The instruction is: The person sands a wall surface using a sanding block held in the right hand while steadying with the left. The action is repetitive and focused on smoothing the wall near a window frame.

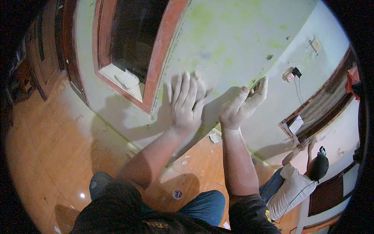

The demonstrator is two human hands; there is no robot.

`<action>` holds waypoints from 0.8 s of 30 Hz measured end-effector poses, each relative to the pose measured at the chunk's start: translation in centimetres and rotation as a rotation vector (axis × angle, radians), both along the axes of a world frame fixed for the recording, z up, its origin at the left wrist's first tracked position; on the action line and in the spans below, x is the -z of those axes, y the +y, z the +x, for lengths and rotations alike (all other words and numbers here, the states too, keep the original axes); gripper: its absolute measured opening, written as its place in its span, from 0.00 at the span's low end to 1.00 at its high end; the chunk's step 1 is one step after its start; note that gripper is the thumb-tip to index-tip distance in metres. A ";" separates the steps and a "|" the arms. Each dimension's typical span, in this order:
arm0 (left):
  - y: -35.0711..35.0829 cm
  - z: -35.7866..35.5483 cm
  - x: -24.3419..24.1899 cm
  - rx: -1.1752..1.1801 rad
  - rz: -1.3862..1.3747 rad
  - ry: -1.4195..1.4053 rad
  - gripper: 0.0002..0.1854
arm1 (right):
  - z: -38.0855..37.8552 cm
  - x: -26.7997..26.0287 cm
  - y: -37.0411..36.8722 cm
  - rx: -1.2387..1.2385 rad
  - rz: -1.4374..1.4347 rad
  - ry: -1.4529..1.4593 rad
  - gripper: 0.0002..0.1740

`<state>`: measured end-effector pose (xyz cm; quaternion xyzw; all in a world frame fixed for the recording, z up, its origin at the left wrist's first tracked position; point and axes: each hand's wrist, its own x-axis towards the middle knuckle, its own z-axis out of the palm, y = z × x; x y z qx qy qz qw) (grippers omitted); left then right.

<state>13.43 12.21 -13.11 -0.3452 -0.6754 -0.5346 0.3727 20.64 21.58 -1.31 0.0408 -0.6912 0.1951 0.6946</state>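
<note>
My left hand (185,106), coated in pale dust, lies on or close to the pale green wall (230,44) below and right of the window frame (163,49). Its fingers point up and look blurred. A rounded grey patch shows beside the fingers; whether it is a held thing or shadow, I cannot tell. My right hand (244,102), dusty too, is raised near the wall corner, thumb and fingers apart, with no held thing visible. The wall has yellow-green patches and dark spots. A crumpled white sheet (127,79) rests on the window sill.
Brown floor tiles (43,140) bear pale dust, scraps (214,137) and a round lid-like thing (177,194). At right, another person (292,187) in a pale shirt reaches toward the wall by a second window frame (324,108). A plug with a cable sits in a wall socket (289,75).
</note>
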 end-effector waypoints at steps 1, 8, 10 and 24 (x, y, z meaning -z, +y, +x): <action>0.0 0.8 1.7 0.025 0.044 0.000 0.36 | 0.0 0.0 0.0 -0.015 -0.009 0.007 0.36; -2.0 5.0 8.2 0.084 -0.043 0.010 0.36 | 0.1 -0.7 -0.4 0.047 0.060 -0.010 0.32; -0.7 2.7 3.8 0.019 -0.116 -0.043 0.39 | 0.1 -0.7 -0.4 0.002 0.047 0.006 0.32; -0.8 4.7 5.6 -0.017 -0.084 -0.056 0.40 | -0.1 -0.5 0.3 -0.039 0.072 0.051 0.32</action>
